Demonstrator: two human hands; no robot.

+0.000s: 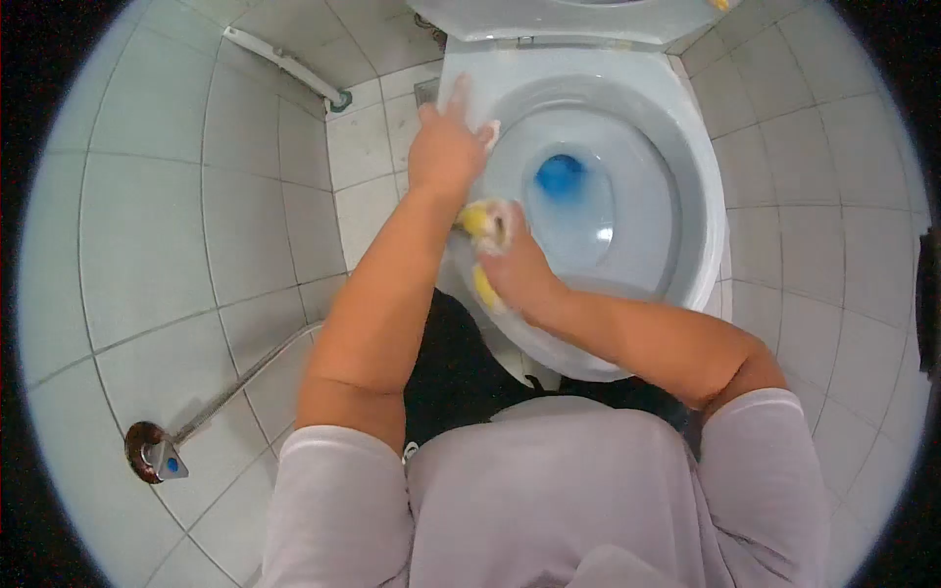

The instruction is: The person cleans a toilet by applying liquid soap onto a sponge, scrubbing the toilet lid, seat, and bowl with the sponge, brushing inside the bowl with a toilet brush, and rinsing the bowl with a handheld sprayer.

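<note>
In the head view, a white toilet bowl point(701, 216) stands in front of me, its rim bare. Blue water point(562, 176) lies at the bottom of the bowl. My right hand point(520, 263) is wrapped round a yellow sponge point(484, 286) and presses it on the left side of the rim. White foam covers some of the fingers and the sponge, and motion blurs them a little. My left hand point(449, 147) is over the rim's far left side, fingers apart, with nothing in it. A white patch like foam shows at its thumb.
The raised toilet seat point(569, 20) is at the back. Tiled walls close in on the left point(147, 235) and right point(784, 167). A white pipe point(284, 64) runs along the far left wall, and a valve point(157, 456) with a hose point(245, 382) is nearer.
</note>
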